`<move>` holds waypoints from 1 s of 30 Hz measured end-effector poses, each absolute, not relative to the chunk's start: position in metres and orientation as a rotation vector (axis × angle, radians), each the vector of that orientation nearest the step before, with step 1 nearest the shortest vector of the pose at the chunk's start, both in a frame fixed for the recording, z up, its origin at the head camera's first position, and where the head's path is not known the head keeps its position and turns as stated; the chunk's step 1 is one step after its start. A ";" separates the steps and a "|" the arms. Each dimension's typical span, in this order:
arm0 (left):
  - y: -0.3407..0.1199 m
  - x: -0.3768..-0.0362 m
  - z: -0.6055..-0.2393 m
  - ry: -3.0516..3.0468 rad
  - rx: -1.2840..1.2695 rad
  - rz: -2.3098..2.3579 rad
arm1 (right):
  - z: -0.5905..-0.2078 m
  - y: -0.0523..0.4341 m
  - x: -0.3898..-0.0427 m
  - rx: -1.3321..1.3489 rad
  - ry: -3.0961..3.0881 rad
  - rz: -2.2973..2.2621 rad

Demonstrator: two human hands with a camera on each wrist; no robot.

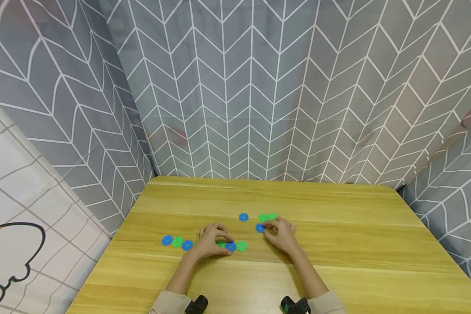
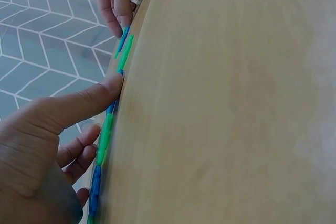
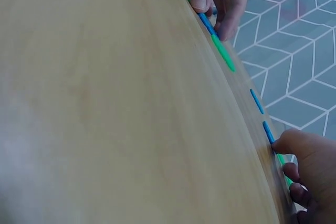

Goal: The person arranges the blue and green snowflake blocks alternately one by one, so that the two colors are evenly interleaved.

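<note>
Blue and green notched plastic discs, flower-shaped building pieces, lie flat on the wooden table. My left hand (image 1: 211, 242) reaches over a row of alternating colours, hiding its middle. Its thumb and index finger hold a blue disc (image 1: 230, 247) by opposite edges; a green disc (image 1: 241, 246) ends the row at the right. My right hand (image 1: 281, 234) pinches another blue disc (image 1: 260, 228) at its right edge between thumb and index finger. In the right wrist view this blue disc (image 3: 268, 132) lies low at the table surface, beside the thumb tip.
Behind the right hand lie two green discs (image 1: 263, 217), side by side. A loose blue disc (image 1: 244, 217) sits farther left. The row's left end is a blue disc (image 1: 167, 240). Patterned curtains (image 1: 259, 109) hang behind the wooden table (image 1: 357, 253).
</note>
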State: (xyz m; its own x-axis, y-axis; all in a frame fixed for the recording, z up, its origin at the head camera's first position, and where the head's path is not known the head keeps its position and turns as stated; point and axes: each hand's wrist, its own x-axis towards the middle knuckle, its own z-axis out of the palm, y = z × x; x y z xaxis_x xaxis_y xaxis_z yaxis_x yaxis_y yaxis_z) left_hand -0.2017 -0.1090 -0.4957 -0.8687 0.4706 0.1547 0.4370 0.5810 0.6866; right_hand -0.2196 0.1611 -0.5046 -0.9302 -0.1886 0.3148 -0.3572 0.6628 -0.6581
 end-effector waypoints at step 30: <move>-0.108 -0.203 -0.495 2.752 0.797 1.181 | -0.507 0.168 -0.218 0.460 -2.648 1.195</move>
State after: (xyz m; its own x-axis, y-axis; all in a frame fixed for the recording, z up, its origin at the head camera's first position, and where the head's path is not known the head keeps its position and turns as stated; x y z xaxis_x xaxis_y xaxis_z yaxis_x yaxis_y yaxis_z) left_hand -0.2028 -0.1083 -0.4950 -0.8670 0.4727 0.1580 0.4402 0.5776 0.6875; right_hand -0.2183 0.1680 -0.5071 -0.9316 -0.1977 0.3049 -0.3595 0.6246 -0.6933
